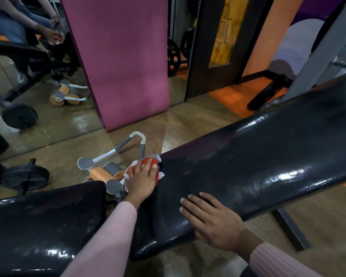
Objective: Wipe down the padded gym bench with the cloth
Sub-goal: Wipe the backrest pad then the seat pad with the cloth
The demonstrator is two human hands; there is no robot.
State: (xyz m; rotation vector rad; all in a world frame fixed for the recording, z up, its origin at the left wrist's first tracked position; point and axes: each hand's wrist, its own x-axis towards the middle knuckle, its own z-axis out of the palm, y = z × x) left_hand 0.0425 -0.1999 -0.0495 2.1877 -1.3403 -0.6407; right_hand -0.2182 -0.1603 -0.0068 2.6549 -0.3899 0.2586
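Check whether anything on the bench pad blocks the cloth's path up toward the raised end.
The right hand rests flat on the near edge of the bench pad, beside the path. The cloth, under the left hand, has only bare pad ahead; nothing visible blocks it.

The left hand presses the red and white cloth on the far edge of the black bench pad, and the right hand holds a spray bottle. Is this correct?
Not quite. In the head view, the right hand holds nothing; it rests flat on the bench pad. The left hand does press the cloth at the far edge.

**Glossy vinyl, soft cloth**

Under the right hand [212, 218], the black bench pad [268, 156] looks like glossy, faintly pebbled vinyl. The left hand [142, 180] presses a soft red-and-white cloth [158, 166]. Beyond it, the speckled floor [188, 120] shines.
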